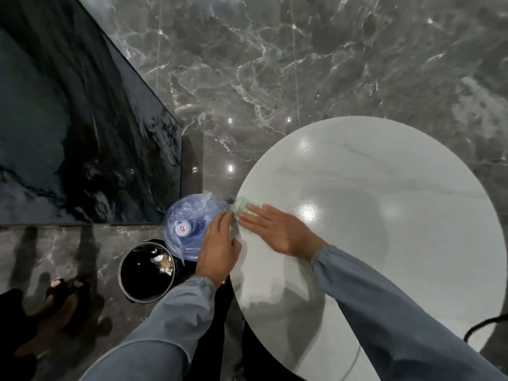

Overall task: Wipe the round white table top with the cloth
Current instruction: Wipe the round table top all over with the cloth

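This looks like a smart indoor lounge or lobby: glossy grey marble floor tiles (275, 78) mirror ceiling spotlights, and a polished black marble slab (68, 119) runs alongside. By the left edge of the round white glossy table (384, 215) stand a blue plastic water-cooler jug (189, 229) and a black round waste bin (147, 272).
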`<state>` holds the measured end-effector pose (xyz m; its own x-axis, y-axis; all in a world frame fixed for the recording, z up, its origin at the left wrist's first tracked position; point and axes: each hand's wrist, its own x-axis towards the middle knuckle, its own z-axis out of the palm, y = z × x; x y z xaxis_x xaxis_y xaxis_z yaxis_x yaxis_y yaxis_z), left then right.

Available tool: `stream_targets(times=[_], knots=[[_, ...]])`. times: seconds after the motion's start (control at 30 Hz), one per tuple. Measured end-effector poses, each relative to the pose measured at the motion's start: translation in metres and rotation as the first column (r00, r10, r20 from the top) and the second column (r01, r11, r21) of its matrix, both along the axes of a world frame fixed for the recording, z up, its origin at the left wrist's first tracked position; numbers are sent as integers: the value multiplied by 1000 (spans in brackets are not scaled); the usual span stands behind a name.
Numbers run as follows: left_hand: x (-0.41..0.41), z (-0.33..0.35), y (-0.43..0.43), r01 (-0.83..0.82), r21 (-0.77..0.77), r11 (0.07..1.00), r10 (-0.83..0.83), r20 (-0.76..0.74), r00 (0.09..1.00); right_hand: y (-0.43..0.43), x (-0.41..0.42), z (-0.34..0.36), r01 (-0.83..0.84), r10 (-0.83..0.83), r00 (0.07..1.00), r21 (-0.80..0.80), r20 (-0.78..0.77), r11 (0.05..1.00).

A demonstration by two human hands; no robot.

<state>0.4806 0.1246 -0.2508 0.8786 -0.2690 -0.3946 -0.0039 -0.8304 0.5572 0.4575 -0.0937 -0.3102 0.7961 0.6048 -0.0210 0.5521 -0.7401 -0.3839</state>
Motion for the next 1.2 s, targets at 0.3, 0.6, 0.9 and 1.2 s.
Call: stream_targets(times=[0.3, 0.6, 0.9, 1.2], knots=[[8, -1, -33, 180, 51, 982, -183, 55, 982, -100, 87, 10, 694, -708, 697, -140, -113, 706], [14, -1, -65, 283, 228, 932, -291, 1, 957, -40, 40, 8, 334, -338, 937, -59, -90, 941], [27, -4, -105, 393, 317, 863, -408, -20, 913, -168, 83, 20, 793, -816, 564, -190, -129, 578], [28, 0, -127, 426, 399, 812, -438, -66, 896, -207, 73, 16, 873, -893, 431, -191, -132, 449]])
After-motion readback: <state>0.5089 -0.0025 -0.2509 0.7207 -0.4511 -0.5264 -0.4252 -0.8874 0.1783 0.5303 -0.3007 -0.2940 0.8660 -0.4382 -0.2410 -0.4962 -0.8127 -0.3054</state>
